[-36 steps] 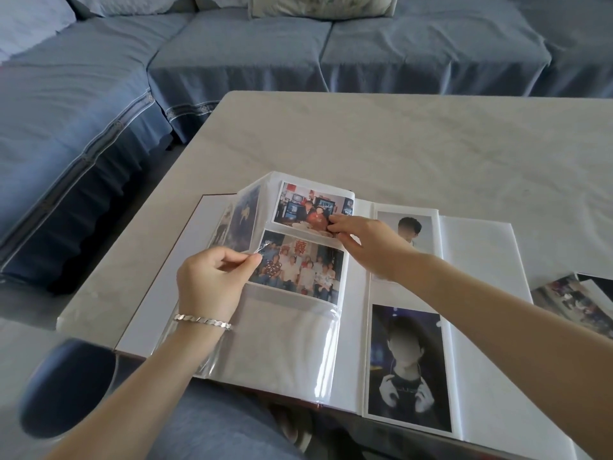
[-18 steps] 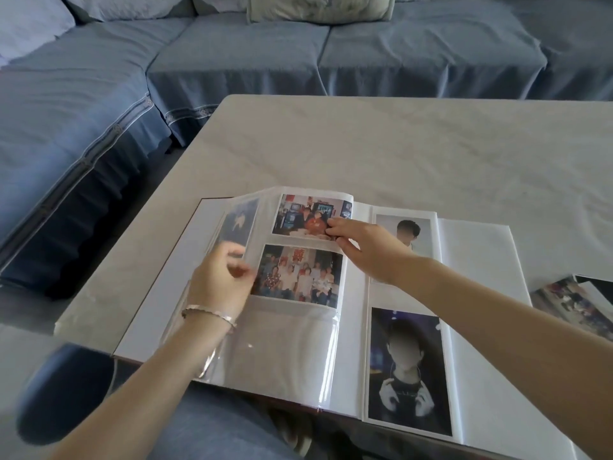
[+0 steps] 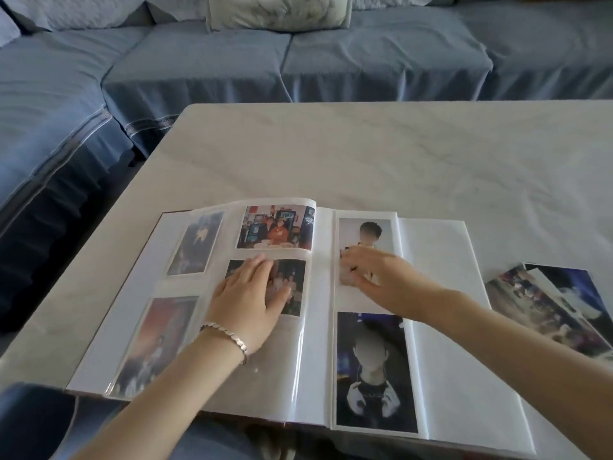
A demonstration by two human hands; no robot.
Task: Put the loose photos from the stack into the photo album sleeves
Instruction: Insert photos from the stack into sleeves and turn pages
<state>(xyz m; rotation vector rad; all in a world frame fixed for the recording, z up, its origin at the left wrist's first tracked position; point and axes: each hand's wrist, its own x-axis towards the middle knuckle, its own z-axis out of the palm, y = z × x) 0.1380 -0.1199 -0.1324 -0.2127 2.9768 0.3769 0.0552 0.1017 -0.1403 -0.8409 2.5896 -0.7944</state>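
The photo album [image 3: 438,327] lies open at the worktop's [image 3: 365,154] near edge, with the loose photos [image 3: 547,303] stacked just right of it. The left hand [image 3: 252,293] presses flat on a sleeved group photo [image 3: 295,277]; the right hand [image 3: 371,270] rests, fingers spread, on a portrait [image 3: 368,230].

Left hand [image 3: 247,293] covers part of group photo [image 3: 296,287].

Beyond the album [image 3: 438,293] the table [image 3: 365,154] lay open — nearer, the left hand [image 3: 252,293] and right hand [image 3: 368,268] covered its pages, the photo stack [image 3: 547,303] crowding the right.
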